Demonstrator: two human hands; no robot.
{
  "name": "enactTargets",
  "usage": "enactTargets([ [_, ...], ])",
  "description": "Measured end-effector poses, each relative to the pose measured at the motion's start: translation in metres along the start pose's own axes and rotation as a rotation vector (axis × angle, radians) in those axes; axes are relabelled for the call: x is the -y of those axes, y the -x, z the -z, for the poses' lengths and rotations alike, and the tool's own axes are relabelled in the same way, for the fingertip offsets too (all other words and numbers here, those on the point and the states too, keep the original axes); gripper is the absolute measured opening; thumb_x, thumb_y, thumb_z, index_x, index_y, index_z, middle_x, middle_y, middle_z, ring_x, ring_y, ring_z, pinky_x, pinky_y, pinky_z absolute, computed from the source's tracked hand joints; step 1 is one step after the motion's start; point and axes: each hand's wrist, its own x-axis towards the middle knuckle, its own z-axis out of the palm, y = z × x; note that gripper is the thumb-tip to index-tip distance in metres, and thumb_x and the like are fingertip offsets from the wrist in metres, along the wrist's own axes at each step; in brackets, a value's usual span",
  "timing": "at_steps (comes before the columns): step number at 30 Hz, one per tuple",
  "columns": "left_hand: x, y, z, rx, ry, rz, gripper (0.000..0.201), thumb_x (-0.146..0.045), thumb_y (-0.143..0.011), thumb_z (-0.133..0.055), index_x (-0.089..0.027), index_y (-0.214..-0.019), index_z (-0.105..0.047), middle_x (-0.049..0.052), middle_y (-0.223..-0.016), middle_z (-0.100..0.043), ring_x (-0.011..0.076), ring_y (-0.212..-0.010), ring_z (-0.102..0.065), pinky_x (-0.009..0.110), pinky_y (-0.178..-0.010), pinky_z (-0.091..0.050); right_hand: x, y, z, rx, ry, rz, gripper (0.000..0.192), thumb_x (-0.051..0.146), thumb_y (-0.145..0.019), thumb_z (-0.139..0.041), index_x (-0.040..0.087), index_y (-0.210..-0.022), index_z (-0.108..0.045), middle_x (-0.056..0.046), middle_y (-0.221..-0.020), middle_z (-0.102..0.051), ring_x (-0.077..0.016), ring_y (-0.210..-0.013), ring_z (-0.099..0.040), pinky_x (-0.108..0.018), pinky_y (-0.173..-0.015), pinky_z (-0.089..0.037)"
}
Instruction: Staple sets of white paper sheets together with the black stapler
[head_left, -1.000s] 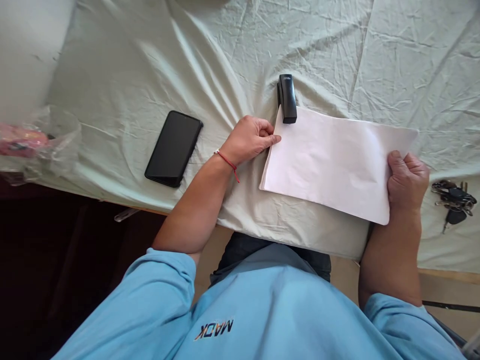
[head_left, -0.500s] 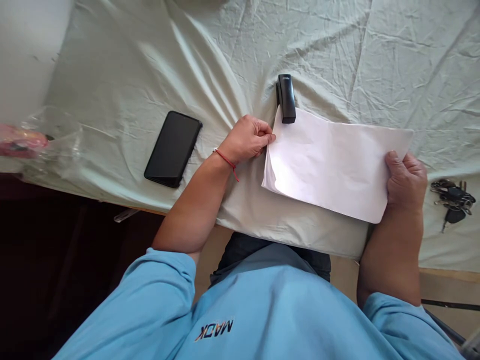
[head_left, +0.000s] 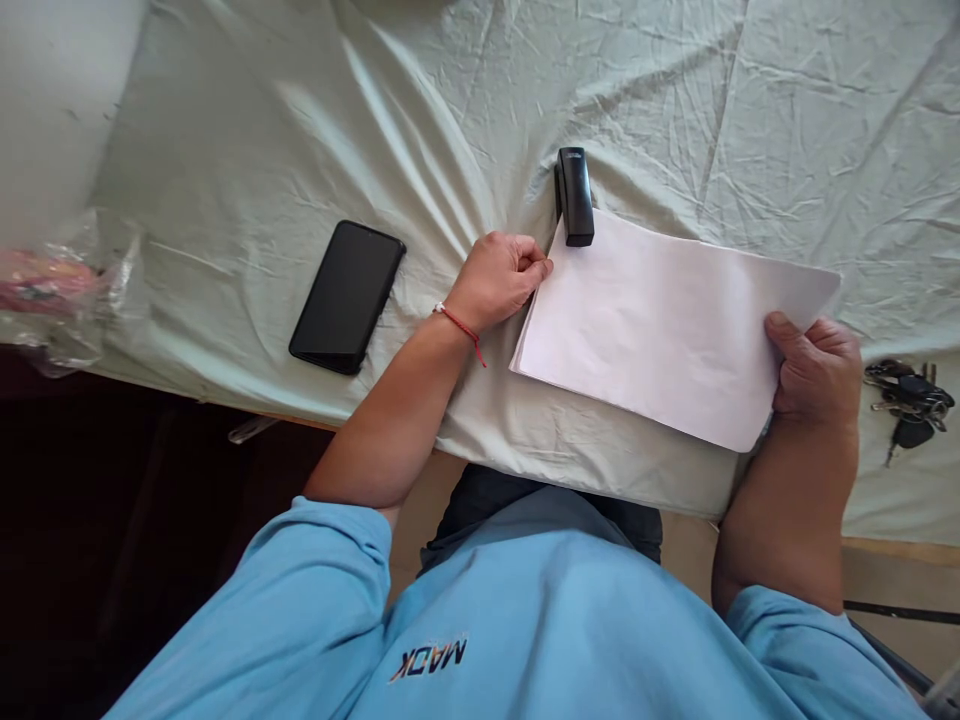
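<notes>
A stack of white paper sheets (head_left: 652, 330) lies tilted over the cloth near the table's front edge. My left hand (head_left: 504, 278) pinches its left edge between thumb and curled fingers. At the opposite end my right hand (head_left: 817, 365) grips the sheets, thumb on top and the other fingers partly hidden beneath. A black stapler (head_left: 576, 197) stands at the upper left corner of the stack, its front end over the paper. Whether the sheets sit between its jaws cannot be made out.
A black smartphone (head_left: 347, 297) lies left of my left forearm. A bunch of keys (head_left: 911, 400) rests right of my right hand. At the far left is a clear plastic bag (head_left: 112, 280) with something pink in it. Wrinkled pale green cloth (head_left: 450, 90) covers the table.
The paper has flattened and its right end has shifted slightly right with my right hand. Its lower left corner has moved left, and the loose sheet edges there are closer together.
</notes>
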Motion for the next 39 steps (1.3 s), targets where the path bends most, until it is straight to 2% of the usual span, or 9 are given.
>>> enactTargets([
  [3, 0.006, 0.001, -0.010, -0.195, -0.013, -0.073, 0.014, -0.034, -0.097, -0.068, -0.022, -0.099, -0.073, 0.005, -0.090, -0.076, 0.0216, -0.087, -0.069, 0.036, -0.084, -0.055, 0.004, 0.002, 0.003, 0.008, 0.071, -0.034, 0.045, 0.049, -0.056, -0.098, 0.019, -0.088, -0.084, -0.004, -0.083, -0.078, -0.0156, -0.067, -0.066, -0.034, -0.067, -0.062],
  [6, 0.008, 0.000, -0.013, -0.312, -0.069, -0.224, 0.032, -0.042, -0.101, -0.066, -0.028, -0.129, -0.072, 0.010, -0.132, -0.077, 0.0286, -0.124, -0.070, 0.045, -0.112, -0.053, 0.005, 0.002, 0.006, 0.019, 0.094, -0.049, 0.047, 0.049, -0.058, -0.098, 0.020, -0.092, -0.085, -0.004, -0.084, -0.078, -0.0148, -0.067, -0.065, -0.031, -0.063, -0.059],
  [10, 0.010, -0.010, -0.015, -0.223, -0.221, -0.482, 0.050, -0.049, -0.103, -0.063, -0.034, -0.151, -0.064, 0.006, -0.173, -0.054, 0.0296, -0.166, -0.041, 0.052, -0.141, -0.024, 0.004, 0.001, 0.005, 0.026, 0.101, -0.066, 0.047, 0.048, -0.059, -0.097, 0.019, -0.094, -0.085, -0.003, -0.084, -0.078, -0.0124, -0.065, -0.062, -0.028, -0.061, -0.056],
  [14, 0.012, -0.020, -0.020, -0.096, -0.261, -0.454, 0.044, -0.042, -0.105, -0.061, -0.039, -0.149, -0.067, 0.000, -0.169, -0.059, 0.0282, -0.169, -0.039, 0.059, -0.142, -0.017, 0.003, 0.001, 0.004, 0.031, 0.119, -0.068, 0.048, 0.049, -0.060, -0.096, 0.019, -0.096, -0.086, -0.003, -0.084, -0.078, -0.0140, -0.065, -0.064, -0.030, -0.063, -0.059],
  [21, 0.010, -0.017, -0.006, -0.146, -0.087, -0.423, 0.036, -0.025, -0.107, -0.049, -0.027, -0.133, -0.073, -0.001, -0.157, -0.070, 0.0207, -0.158, -0.053, 0.050, -0.139, -0.033, 0.002, 0.001, 0.007, 0.051, 0.124, -0.098, 0.047, 0.050, -0.062, -0.095, 0.019, -0.097, -0.086, -0.003, -0.083, -0.078, -0.0139, -0.063, -0.063, -0.028, -0.058, -0.054],
  [27, 0.017, -0.014, -0.009, -0.180, 0.023, -0.267, 0.039, -0.046, -0.111, -0.051, -0.023, -0.137, -0.067, 0.003, -0.140, -0.076, 0.0246, -0.148, -0.058, 0.048, -0.120, -0.053, 0.006, 0.004, 0.002, 0.037, 0.132, -0.095, 0.047, 0.049, -0.062, -0.095, 0.018, -0.096, -0.085, -0.003, -0.082, -0.076, -0.0120, -0.063, -0.060, -0.027, -0.059, -0.051],
  [32, 0.027, -0.018, -0.016, -0.247, 0.139, -0.261, 0.056, -0.066, -0.103, -0.057, -0.027, -0.141, -0.066, 0.005, -0.145, -0.073, 0.0246, -0.136, -0.068, 0.045, -0.113, -0.060, 0.008, 0.006, 0.001, 0.042, 0.139, -0.105, 0.044, 0.048, -0.064, -0.093, 0.019, -0.097, -0.086, -0.003, -0.082, -0.076, -0.0116, -0.063, -0.059, -0.026, -0.059, -0.051],
  [36, 0.021, -0.016, -0.009, -0.310, -0.096, -0.408, 0.049, -0.064, -0.104, -0.059, -0.036, -0.143, -0.069, 0.002, -0.169, -0.058, 0.0274, -0.163, -0.045, 0.053, -0.136, -0.039, 0.007, 0.005, 0.003, 0.045, 0.139, -0.115, 0.042, 0.048, -0.064, -0.094, 0.021, -0.095, -0.086, -0.002, -0.081, -0.077, -0.0118, -0.061, -0.059, -0.025, -0.056, -0.049],
  [39, 0.013, -0.015, -0.009, -0.225, -0.231, -0.487, 0.048, -0.061, -0.103, -0.061, -0.038, -0.145, -0.069, -0.001, -0.177, -0.050, 0.0267, -0.174, -0.027, 0.058, -0.144, -0.017, 0.006, 0.005, 0.004, 0.056, 0.135, -0.116, 0.043, 0.048, -0.064, -0.095, 0.020, -0.096, -0.086, -0.003, -0.081, -0.078, -0.0115, -0.061, -0.060, -0.024, -0.055, -0.049],
])
